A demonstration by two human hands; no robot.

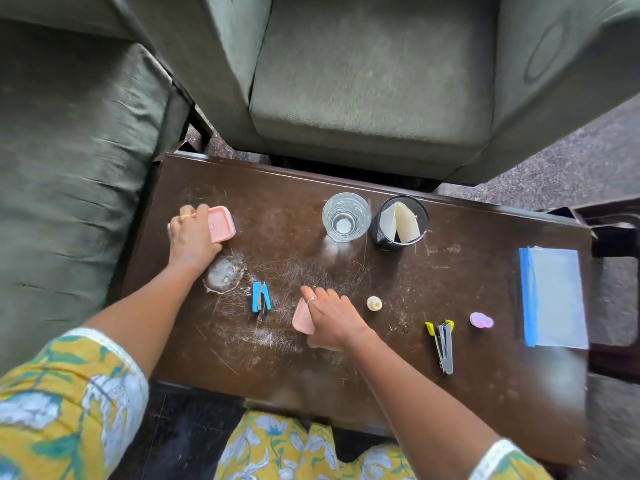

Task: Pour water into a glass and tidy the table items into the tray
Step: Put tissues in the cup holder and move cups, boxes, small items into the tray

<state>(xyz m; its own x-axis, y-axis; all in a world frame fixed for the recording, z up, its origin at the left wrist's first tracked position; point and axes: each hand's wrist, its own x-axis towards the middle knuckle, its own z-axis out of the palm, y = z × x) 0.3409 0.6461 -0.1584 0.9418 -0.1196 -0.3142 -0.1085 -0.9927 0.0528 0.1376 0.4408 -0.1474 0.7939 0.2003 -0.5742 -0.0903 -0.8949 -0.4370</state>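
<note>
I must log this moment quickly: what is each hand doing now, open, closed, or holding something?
The left hand grips the pink box.
The right hand holds the flat pink piece.

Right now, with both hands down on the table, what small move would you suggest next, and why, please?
Probably lift the flat pink rounded piece under the right hand and carry it to the pink rectangular plastic box the left hand grips. Both items are already held, match in colour, and only the small blue stapler lies between them.
</note>
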